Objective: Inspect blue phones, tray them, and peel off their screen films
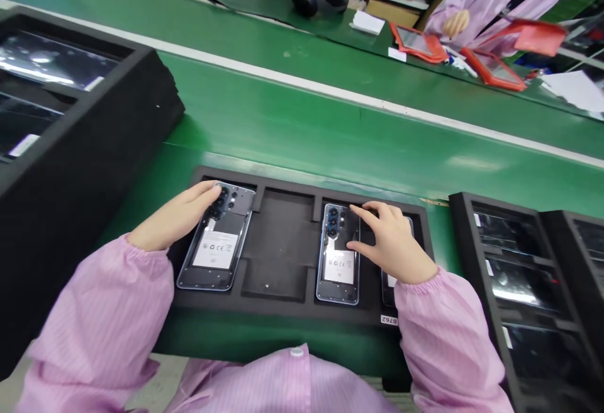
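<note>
A black foam tray (pixel 283 246) lies in front of me on the green bench, with several phone-shaped pockets. My left hand (pixel 177 218) rests on the camera end of a phone (pixel 219 249) lying back-side up in the leftmost pocket. My right hand (pixel 389 243) lies flat between a second phone (pixel 337 265) and a third phone (pixel 387 281), mostly hidden under my palm and sleeve; the fingers touch the tray's far wall. The pocket between the first two phones is empty.
A tall stack of black foam trays (pixel 70 142) stands at the left. More black trays (pixel 533 281) holding dark parts sit at the right. Beyond a green conveyor belt (pixel 330 117), another person in a pink coat (pixel 476 4) works among orange-red holders (pixel 418 41).
</note>
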Demonstrator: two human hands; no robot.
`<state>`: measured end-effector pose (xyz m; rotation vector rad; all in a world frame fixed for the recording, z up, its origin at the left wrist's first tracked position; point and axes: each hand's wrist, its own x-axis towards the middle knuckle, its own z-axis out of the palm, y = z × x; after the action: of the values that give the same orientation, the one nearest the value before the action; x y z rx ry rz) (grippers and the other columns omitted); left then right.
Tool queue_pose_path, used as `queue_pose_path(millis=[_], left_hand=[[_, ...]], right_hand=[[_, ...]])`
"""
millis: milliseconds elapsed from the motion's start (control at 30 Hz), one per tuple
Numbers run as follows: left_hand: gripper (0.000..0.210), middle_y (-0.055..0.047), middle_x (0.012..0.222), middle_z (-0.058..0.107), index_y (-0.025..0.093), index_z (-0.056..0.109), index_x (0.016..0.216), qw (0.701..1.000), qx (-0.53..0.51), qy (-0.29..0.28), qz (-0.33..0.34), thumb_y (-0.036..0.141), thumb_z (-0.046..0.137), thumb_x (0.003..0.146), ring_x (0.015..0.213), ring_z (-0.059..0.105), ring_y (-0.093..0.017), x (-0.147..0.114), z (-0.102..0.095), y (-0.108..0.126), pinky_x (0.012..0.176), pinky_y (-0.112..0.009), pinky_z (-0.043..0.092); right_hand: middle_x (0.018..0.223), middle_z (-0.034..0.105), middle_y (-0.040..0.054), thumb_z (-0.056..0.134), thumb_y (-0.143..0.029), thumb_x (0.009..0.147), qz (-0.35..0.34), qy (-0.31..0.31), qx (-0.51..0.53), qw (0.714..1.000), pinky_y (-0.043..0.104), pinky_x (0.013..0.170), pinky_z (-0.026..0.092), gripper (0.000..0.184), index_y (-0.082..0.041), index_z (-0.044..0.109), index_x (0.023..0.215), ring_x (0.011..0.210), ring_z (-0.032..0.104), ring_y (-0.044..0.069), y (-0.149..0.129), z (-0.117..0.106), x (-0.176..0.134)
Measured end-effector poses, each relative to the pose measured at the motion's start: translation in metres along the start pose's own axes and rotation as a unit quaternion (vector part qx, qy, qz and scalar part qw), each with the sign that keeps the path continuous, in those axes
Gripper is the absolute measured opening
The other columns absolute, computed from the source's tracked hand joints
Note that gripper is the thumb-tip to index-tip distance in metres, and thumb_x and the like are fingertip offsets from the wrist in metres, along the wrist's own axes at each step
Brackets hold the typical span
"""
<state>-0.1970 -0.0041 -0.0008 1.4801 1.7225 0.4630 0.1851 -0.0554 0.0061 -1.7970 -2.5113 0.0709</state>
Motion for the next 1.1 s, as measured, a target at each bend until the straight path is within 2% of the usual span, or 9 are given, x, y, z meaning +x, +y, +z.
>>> queue_pose_path(millis=[100,233,333,533,600,700,800,900,1100], left_hand=[[0.049,-0.005,0.138,0.056,0.017,0.054,0.132,1.000,0.005,0.010,-0.006,0.047,0.040,0.096,0.129,0.049,-0.026,-0.007,0.003,0.012,0.115,-0.043,0.033],[0.053,-0.012,0.142,0.051,0.010,0.047,0.139,0.982,0.165,0.090,0.019,0.041,0.039,0.097,0.127,0.051,-0.030,-0.018,0.010,0.026,0.111,-0.047,0.038],[0.057,-0.015,0.141,0.050,0.007,0.046,0.139,0.949,0.275,0.126,0.094,0.044,0.039,0.097,0.127,0.050,-0.033,-0.030,0.019,0.036,0.108,-0.050,0.041],[0.052,-0.015,0.141,0.050,0.011,0.048,0.139,0.898,0.340,0.055,0.272,0.038,0.029,0.099,0.133,0.045,-0.030,-0.056,0.061,0.079,0.113,-0.044,0.037],[0.050,-0.018,0.145,0.044,0.011,0.045,0.141,0.896,0.353,0.066,0.259,0.034,0.032,0.099,0.138,0.037,-0.033,-0.048,0.074,0.090,0.113,-0.048,0.035],[0.055,-0.019,0.153,0.031,0.012,0.034,0.148,0.898,0.366,0.086,0.227,0.034,0.037,0.098,0.144,0.026,-0.037,-0.020,0.082,0.088,0.115,-0.055,0.027],[0.060,-0.018,0.154,0.032,0.016,0.028,0.151,0.901,0.376,0.034,0.214,0.039,0.039,0.097,0.144,0.026,-0.037,0.008,0.077,0.070,0.114,-0.059,0.024],[0.056,-0.013,0.144,0.047,0.021,0.036,0.147,0.904,0.370,0.011,0.214,0.042,0.039,0.096,0.136,0.039,-0.033,0.018,0.069,0.059,0.113,-0.056,0.025],[0.040,-0.009,0.121,0.063,0.021,0.057,0.125,0.915,0.336,0.057,0.215,0.042,0.046,0.093,0.118,0.054,-0.030,0.013,0.060,0.073,0.103,-0.045,0.037]], right_hand=[[0.129,0.049,0.0122,0.075,-0.035,0.079,-0.012,-0.009,0.047,0.999,0.055,0.098,0.044,0.060,-0.022,0.053,0.134,0.117,0.046,0.033,0.009,-0.001,-0.007],[0.133,0.046,0.0108,0.068,-0.027,0.085,-0.029,-0.045,0.122,0.991,0.051,0.106,0.041,0.054,-0.022,0.051,0.137,0.122,0.044,0.030,0.018,0.001,-0.008],[0.134,0.047,0.0102,0.065,-0.027,0.087,-0.029,-0.036,0.133,0.990,0.054,0.106,0.041,0.050,-0.024,0.053,0.135,0.122,0.044,0.031,0.017,0.003,-0.007],[0.129,0.057,0.0075,0.057,-0.026,0.092,-0.082,0.025,0.243,0.966,0.051,0.103,0.045,0.031,-0.026,0.062,0.123,0.119,0.053,0.028,0.035,-0.003,-0.012],[0.120,0.063,0.0063,0.057,-0.027,0.092,-0.029,0.115,0.249,0.961,0.047,0.102,0.046,0.026,-0.026,0.065,0.117,0.114,0.057,0.026,0.055,-0.002,-0.018],[0.112,0.065,0.0131,0.061,-0.038,0.086,0.146,0.230,0.122,0.954,0.049,0.094,0.047,0.039,-0.016,0.067,0.117,0.106,0.060,0.030,0.091,0.004,-0.029],[0.106,0.064,0.0204,0.054,-0.046,0.085,0.324,0.125,0.086,0.934,0.045,0.086,0.048,0.052,-0.006,0.067,0.117,0.090,0.062,0.029,0.111,0.011,-0.037],[0.102,0.066,0.0172,0.055,-0.050,0.082,0.377,0.046,0.158,0.911,0.042,0.084,0.048,0.049,-0.010,0.070,0.106,0.086,0.063,0.027,0.108,0.012,-0.038],[0.098,0.070,0.0117,0.072,-0.049,0.057,0.396,0.160,0.325,0.843,0.046,0.087,0.049,0.059,-0.013,0.074,0.105,0.093,0.065,0.032,0.094,0.008,-0.037]])
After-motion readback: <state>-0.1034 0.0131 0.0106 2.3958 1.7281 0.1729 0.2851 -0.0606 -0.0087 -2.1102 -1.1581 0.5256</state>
